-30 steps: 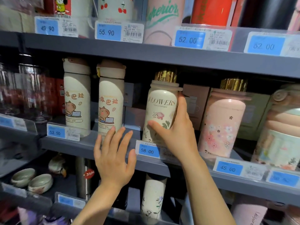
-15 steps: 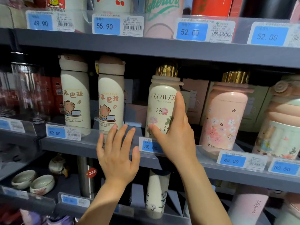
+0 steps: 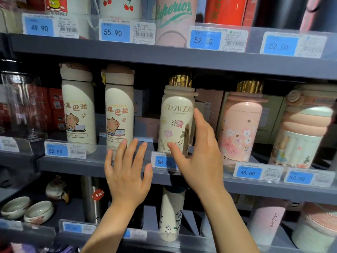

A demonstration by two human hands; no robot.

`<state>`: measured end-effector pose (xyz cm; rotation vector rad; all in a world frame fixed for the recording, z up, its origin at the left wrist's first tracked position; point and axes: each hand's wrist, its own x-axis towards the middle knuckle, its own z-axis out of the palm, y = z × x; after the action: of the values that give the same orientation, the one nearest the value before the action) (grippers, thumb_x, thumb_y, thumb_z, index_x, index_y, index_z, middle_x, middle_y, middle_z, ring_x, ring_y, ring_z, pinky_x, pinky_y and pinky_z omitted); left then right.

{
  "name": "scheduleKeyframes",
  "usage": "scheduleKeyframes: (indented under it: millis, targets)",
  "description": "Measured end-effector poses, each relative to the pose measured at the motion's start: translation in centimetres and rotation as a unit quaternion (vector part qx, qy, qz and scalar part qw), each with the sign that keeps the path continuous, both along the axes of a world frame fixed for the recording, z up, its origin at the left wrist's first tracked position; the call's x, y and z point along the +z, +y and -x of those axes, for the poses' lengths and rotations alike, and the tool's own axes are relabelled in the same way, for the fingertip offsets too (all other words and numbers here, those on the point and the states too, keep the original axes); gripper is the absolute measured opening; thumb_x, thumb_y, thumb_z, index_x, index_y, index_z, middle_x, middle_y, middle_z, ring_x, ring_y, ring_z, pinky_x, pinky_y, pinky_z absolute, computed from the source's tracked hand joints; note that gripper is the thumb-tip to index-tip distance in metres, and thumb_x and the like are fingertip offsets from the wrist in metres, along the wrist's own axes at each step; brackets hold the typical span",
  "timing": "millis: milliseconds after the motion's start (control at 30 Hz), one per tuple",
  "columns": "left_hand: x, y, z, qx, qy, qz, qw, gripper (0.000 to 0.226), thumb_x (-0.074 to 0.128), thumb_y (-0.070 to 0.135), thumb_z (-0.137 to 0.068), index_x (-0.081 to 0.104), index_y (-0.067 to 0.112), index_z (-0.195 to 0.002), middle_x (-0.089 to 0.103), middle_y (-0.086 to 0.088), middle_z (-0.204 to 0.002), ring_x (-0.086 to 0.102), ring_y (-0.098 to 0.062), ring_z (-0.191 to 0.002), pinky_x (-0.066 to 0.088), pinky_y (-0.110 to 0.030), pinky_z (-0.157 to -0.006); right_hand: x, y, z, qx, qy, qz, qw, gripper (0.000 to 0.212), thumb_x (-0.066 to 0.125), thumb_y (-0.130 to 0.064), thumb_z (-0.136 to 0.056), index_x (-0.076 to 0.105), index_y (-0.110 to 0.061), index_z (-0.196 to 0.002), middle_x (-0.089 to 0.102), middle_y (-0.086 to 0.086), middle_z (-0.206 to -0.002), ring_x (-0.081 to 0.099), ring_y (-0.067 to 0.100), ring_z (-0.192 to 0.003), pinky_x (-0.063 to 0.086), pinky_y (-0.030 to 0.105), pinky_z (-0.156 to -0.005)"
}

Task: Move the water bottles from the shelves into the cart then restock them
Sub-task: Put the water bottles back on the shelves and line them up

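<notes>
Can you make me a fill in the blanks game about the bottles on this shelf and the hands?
1. The right hand is around the bottle with the word ______ printed on it.
2. That bottle has a shiny ______ cap.
3. The blue price tag under that bottle starts with the number ______.
4. The two cream bottles on the left both show a cartoon animal using a ______.

Missing words: FLOWERS; gold; 58; laptop

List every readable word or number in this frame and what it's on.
"FLOWERS": cream bottle by right hand
"Superior": pink bottle
"49.90", "55.90", "52.00": upper tags
"52.50", "45.00", "50.50": middle tags
"316L": red sticker
Barcodes, fine print: unreadable
</notes>
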<state>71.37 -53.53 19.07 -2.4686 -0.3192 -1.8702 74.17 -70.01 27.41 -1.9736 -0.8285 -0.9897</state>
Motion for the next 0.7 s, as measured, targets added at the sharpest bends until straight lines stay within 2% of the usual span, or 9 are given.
scheduleKeyframes:
  millis: [100,200,267,333,400,467,533,700]
  targets:
    - [-0.2,-0.7,0.4,-0.023,-0.014,-0.009,1.000,0.044,0.029,0.037,-0.100,0.043,0.016,-0.136,0.043,-0.012,-0.143,0.033,-0.032,-0.136,0.014,-0.055,-0.113,-1.2,-4.0,-0.6,-0.068,-0.070,-0.052,0.994,0.061,0.063,-0.035,-0.085,0.043,-0.011,-0.137,0.050,0.008,-0.132,0.046,0.020,-0.121,0.037,0.029,-0.099]
    - [0.1,-3.5,0.1,-0.074,-0.016,-0.084,0.994,0.045,0.034,0.038,-0.098,0.038,0.020,-0.139,0.036,-0.010,-0.146,0.028,-0.028,-0.139,0.007,-0.055,-0.116,-1.8,-8.0,-2.4,-0.155,-0.049,-0.100,0.982,0.060,0.069,-0.031,-0.083,0.046,-0.009,-0.132,0.049,0.013,-0.129,0.045,0.027,-0.118,0.039,0.036,-0.099]
    - [0.7,-5.6,-1.0,-0.102,-0.012,-0.144,0.984,0.045,0.037,0.037,-0.097,0.039,0.022,-0.139,0.036,-0.009,-0.145,0.029,-0.027,-0.138,0.010,-0.055,-0.116,-2.0,-9.4,-3.1,-0.179,-0.013,-0.110,0.978,0.068,0.075,-0.029,-0.081,0.041,-0.010,-0.137,0.046,0.012,-0.133,0.043,0.027,-0.122,0.041,0.044,-0.099]
    - [1.1,-6.7,-2.2,-0.107,-0.011,-0.162,0.981,0.046,0.039,0.037,-0.096,0.040,0.022,-0.139,0.037,-0.008,-0.146,0.033,-0.027,-0.136,0.015,-0.053,-0.115,-2.2,-9.8,-3.4,-0.174,0.018,-0.116,0.978,0.076,0.075,-0.032,-0.081,0.035,-0.012,-0.142,0.042,0.010,-0.138,0.039,0.026,-0.127,0.043,0.048,-0.099]
    - [1.0,-6.9,-3.1,-0.088,-0.002,-0.164,0.983,0.049,0.039,0.039,-0.096,0.038,0.022,-0.142,0.038,-0.008,-0.148,0.036,-0.027,-0.135,0.021,-0.052,-0.113,-2.0,-9.9,-3.5,-0.172,0.037,-0.108,0.978,0.080,0.074,-0.037,-0.082,0.030,-0.013,-0.145,0.039,0.009,-0.142,0.037,0.025,-0.132,0.037,0.043,-0.105]
    - [0.7,-6.8,-3.4,-0.070,0.005,-0.172,0.983,0.051,0.038,0.041,-0.096,0.038,0.021,-0.144,0.041,-0.008,-0.148,0.037,-0.028,-0.135,0.026,-0.051,-0.110,-1.4,-9.7,-3.5,-0.170,0.061,-0.091,0.979,0.087,0.072,-0.043,-0.081,0.023,-0.017,-0.149,0.035,0.006,-0.147,0.034,0.023,-0.134,0.032,0.038,-0.105]
    - [0.6,-6.7,-3.5,-0.060,0.006,-0.180,0.982,0.051,0.037,0.041,-0.097,0.040,0.020,-0.143,0.043,-0.009,-0.146,0.037,-0.029,-0.135,0.027,-0.052,-0.110,-0.5,-9.3,-3.6,-0.156,0.092,-0.073,0.981,0.096,0.072,-0.049,-0.078,0.015,-0.024,-0.151,0.033,0.003,-0.149,0.036,0.023,-0.133,0.036,0.039,-0.101]
    - [0.6,-6.8,-3.4,-0.058,0.008,-0.182,0.981,0.051,0.037,0.041,-0.097,0.041,0.019,-0.142,0.044,-0.010,-0.144,0.037,-0.029,-0.135,0.025,-0.051,-0.111,0.5,-8.7,-3.9,-0.151,0.150,-0.054,0.976,0.106,0.074,-0.048,-0.075,0.003,-0.030,-0.151,0.049,0.006,-0.137,0.052,0.030,-0.118,0.042,0.037,-0.086]
